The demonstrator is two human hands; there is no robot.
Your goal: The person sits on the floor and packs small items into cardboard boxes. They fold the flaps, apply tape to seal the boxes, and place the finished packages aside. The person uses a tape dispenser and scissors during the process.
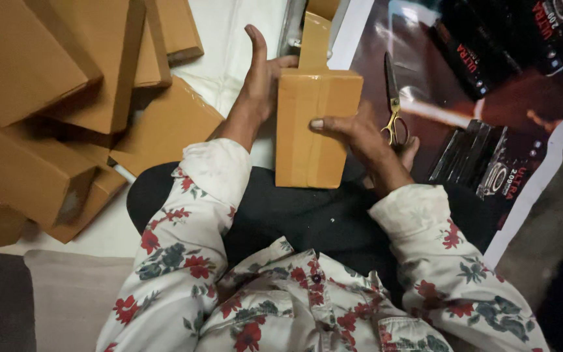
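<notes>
Hands [262, 72] [360, 133] gripping box [311, 130] edges, scissors [393, 107] beside

2 hands [262, 78] spread (apparently gripping).

A white sheet [229, 45] covers the floor — a heap of brown cardboard boxes [66, 98] lies on it at left, and a glossy poster [490, 85] at right, with scissors [393, 111] on top.

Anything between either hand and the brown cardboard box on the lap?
Nothing visible. The left hand and the right hand both touch the upright brown cardboard box directly; the gold-handled scissors lie aside, to its right.
</notes>
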